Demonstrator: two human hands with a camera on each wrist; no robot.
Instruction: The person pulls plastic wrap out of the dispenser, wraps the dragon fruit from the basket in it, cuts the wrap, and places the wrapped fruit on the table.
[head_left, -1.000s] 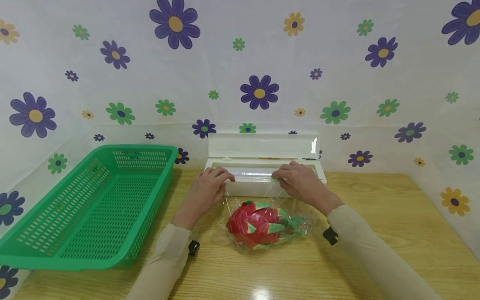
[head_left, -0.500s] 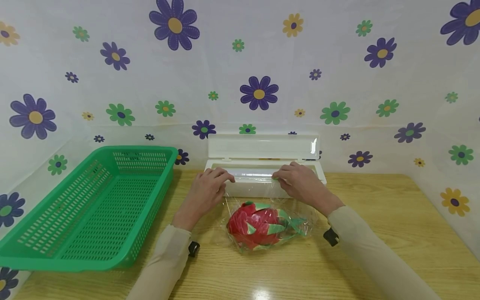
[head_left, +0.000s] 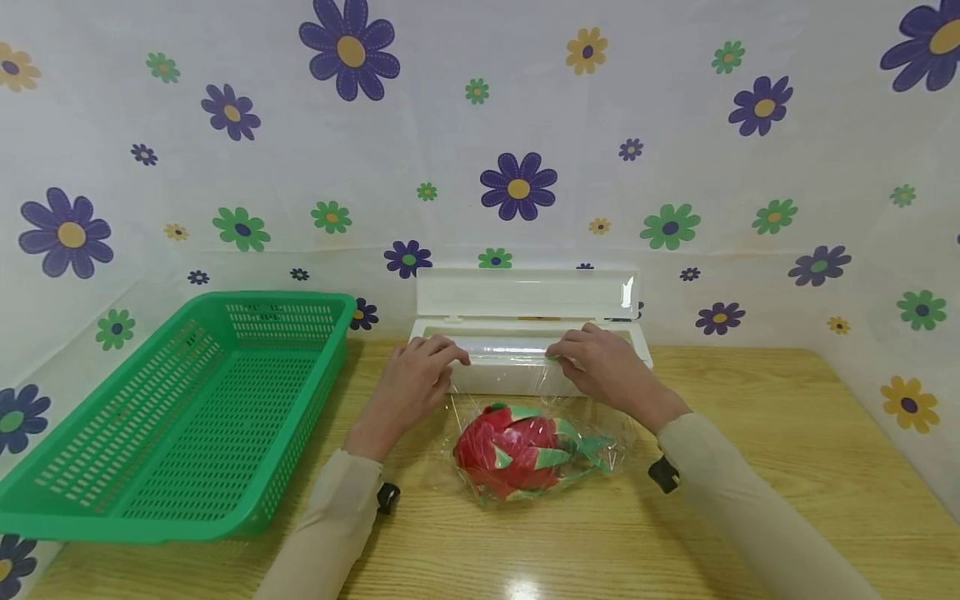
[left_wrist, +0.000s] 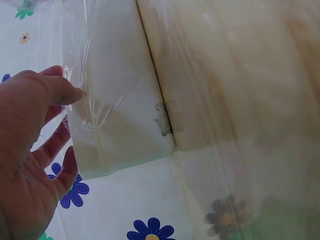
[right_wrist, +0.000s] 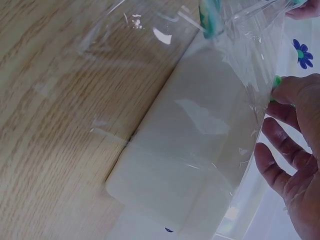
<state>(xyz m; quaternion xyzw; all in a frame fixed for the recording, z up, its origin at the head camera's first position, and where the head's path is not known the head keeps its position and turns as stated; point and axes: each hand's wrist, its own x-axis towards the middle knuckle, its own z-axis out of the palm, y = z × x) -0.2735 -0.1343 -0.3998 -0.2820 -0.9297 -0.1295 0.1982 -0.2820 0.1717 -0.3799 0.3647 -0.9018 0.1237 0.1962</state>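
A white cling film box (head_left: 487,382) stands at the table's back, its lid (head_left: 525,293) raised. Inside lies a roll of clear film (head_left: 498,345), and a sheet of cling film (right_wrist: 245,55) runs from it over the front wall. The sheet covers a red dragon fruit (head_left: 510,454) with green scales, lying on the wood in front. My left hand (head_left: 412,375) pinches the film at the left of the box's front edge, thumb in front in the left wrist view. Farther right, my right hand (head_left: 603,367) pinches a small green slider (right_wrist: 275,88) on that same edge.
A green plastic basket (head_left: 251,500) with slotted walls stands at the left of the wooden table (head_left: 750,500). Behind the table hangs a white sheet (head_left: 570,225) printed with flowers. Black wrist straps (head_left: 387,497) show under both sleeves.
My right hand has shifted very slightly to the right along the box's front edge. My left hand, the box and the dragon fruit have stayed in place.
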